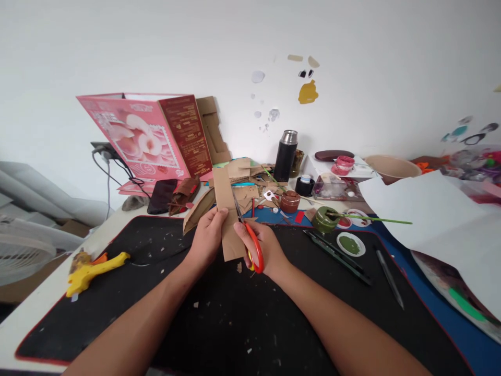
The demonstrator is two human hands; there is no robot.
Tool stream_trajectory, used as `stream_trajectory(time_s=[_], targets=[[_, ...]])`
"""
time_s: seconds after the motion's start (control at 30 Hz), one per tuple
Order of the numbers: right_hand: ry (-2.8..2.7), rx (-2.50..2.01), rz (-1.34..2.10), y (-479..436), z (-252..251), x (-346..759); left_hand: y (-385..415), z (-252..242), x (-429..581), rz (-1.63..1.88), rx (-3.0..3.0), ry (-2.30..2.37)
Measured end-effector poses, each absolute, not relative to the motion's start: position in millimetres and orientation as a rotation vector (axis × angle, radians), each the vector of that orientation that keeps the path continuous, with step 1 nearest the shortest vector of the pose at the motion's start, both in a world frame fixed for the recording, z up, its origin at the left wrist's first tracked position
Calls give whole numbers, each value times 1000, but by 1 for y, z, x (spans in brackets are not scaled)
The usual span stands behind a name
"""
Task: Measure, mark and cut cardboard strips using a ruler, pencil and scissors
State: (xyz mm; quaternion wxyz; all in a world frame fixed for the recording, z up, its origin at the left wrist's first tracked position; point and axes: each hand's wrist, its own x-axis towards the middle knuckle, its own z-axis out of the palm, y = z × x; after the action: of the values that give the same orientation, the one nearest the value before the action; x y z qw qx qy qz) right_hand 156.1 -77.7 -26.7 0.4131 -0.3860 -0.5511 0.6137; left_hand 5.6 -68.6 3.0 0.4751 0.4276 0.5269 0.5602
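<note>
My left hand (208, 233) pinches a long strip of brown cardboard (224, 190) between thumb and fingers, holding it upright above the black mat. In my right hand (267, 245) is a pair of scissors (256, 249) with red and yellow handles, fingers wrapped in the loops. The blades point up and away along the strip's right edge; whether they are biting into it I cannot tell. Small cardboard scraps (239, 267) lie on the mat just below. Behind my hands, cut cardboard pieces (245, 194) are heaped up.
To the left lies a yellow glue gun (92, 271), with a phone (162, 196) beyond it. A pink box (144, 136) and a black thermos (286, 156) stand at the back. On the right are a green paint jar (325, 220), a paint dish (350, 244) and a cutter knife (338, 257).
</note>
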Motion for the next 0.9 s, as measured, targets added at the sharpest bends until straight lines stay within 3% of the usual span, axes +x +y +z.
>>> stream_trajectory(time_s=[0.9], targets=[[-1339,-1068,1523,-79,-27,150,-65,-2,9,1386,1067,1340]])
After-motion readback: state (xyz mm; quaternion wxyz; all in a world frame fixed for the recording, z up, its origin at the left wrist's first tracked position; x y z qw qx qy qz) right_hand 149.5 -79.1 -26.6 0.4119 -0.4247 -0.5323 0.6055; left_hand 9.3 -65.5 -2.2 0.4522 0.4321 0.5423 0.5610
